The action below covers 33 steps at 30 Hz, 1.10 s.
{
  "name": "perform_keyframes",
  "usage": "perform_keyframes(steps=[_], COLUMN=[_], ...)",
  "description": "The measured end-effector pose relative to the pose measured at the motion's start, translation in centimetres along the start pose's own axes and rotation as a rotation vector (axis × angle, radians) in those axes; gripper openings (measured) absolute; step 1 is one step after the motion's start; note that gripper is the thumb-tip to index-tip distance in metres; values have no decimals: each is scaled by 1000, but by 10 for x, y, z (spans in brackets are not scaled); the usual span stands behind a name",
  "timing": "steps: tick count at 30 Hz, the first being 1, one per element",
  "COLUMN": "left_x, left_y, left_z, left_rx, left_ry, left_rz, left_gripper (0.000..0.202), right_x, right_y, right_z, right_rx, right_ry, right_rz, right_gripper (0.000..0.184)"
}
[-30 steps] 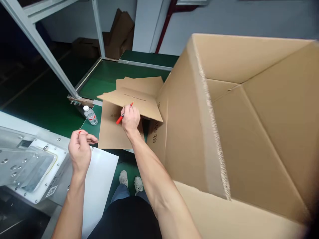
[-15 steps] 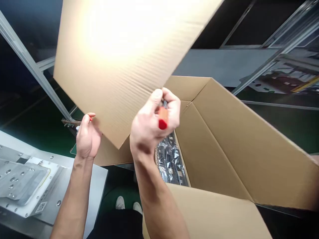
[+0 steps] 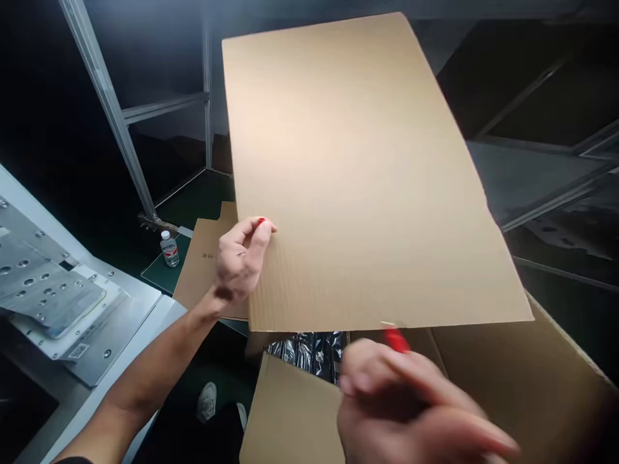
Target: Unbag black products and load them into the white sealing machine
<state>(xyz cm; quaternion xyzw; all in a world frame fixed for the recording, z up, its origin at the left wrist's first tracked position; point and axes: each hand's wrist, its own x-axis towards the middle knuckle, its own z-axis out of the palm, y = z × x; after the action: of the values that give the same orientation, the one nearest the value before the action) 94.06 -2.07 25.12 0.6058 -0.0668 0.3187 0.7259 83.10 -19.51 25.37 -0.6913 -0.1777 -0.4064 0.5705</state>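
A large flat cardboard sheet (image 3: 358, 174) hangs tilted over the open cardboard box (image 3: 507, 386). My left hand (image 3: 239, 261) grips the sheet's left edge and also pinches a small red cap between its fingertips. My right hand (image 3: 411, 406), blurred and close to the camera, is under the sheet's near edge with a red marker (image 3: 397, 339) in its fingers. Shiny black foil-wrapped packs (image 3: 309, 351) lie inside the box below the sheet.
More flat cardboard pieces (image 3: 206, 264) lie on a green surface behind my left hand, beside a small water bottle (image 3: 169, 249). A grey metal fixture plate (image 3: 53, 296) sits at the left. Aluminium frame posts (image 3: 113, 116) stand behind. My shoes (image 3: 213, 399) show below.
The cardboard sheet was lifted off the stack and now tilts over the box. My right hand dropped from the sheet's edge to beneath its near edge. My left hand moved right along the sheet.
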Motion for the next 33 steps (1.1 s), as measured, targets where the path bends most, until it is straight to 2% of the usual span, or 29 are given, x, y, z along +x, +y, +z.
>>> perform_keyframes(steps=[2, 4, 6, 9, 11, 14, 23, 33], left_x=[-5, -4, -1, 2, 3, 3, 4, 5], left_y=[0, 0, 3, 8, 11, 16, 20, 24], left_z=[3, 4, 3, 3, 4, 4, 4, 3], left_rx=[0, -6, -26, -45, -25, 29, 5, 13], left_ry=[-21, -40, -69, -100, -109, -120, -155, -162], left_rz=[15, 32, 43, 55, 71, 105, 140, 105], left_gripper=[31, 29, 26, 20, 19, 20, 21, 19], right_x=[-10, -13, -11, -3, 1, 3, 12, 4], right_y=[-4, -5, -4, 1, 5, 7, 6, 11], right_z=[18, 31, 36, 35, 35, 36, 49, 52], right_rx=[92, 157, 165, 100, 68, 25, -14, -33], right_ry=[-204, -303, -266, -250, -283, -320, -270, -291], right_rz=[59, 178, 232, 129, 69, 58, -49, -79], right_gripper=[37, 32, 33, 20, 18, 20, 24, 28])
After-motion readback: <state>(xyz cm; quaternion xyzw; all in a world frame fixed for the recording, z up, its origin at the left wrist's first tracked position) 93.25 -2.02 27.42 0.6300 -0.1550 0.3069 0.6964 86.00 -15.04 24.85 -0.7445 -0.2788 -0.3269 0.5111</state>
